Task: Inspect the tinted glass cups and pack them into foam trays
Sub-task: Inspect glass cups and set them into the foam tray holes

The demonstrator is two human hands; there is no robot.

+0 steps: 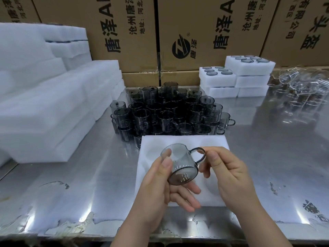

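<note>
Item in hand: tinted glass cup (179,164), tilted, held over the near foam tray (213,143). The left hand (160,189) cradles its body with the thumb on the wall, and the right hand (229,173) pinches the handle.
Near tray: visible pockets unfilled.
Awaiting inspection: pile of tinted cups (169,111) just beyond the tray.
Done: filled trays (217,76) stacked far right.
Judgement: most packing remains.

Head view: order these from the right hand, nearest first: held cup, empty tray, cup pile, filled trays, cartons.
1. Grey tinted glass cup, by the right hand's thumb.
2. Empty white foam tray, directly beneath.
3. Pile of grey glass cups, ahead, centre.
4. Filled white foam trays, stacked back right.
5. Brown cardboard cartons, rearmost.
</note>
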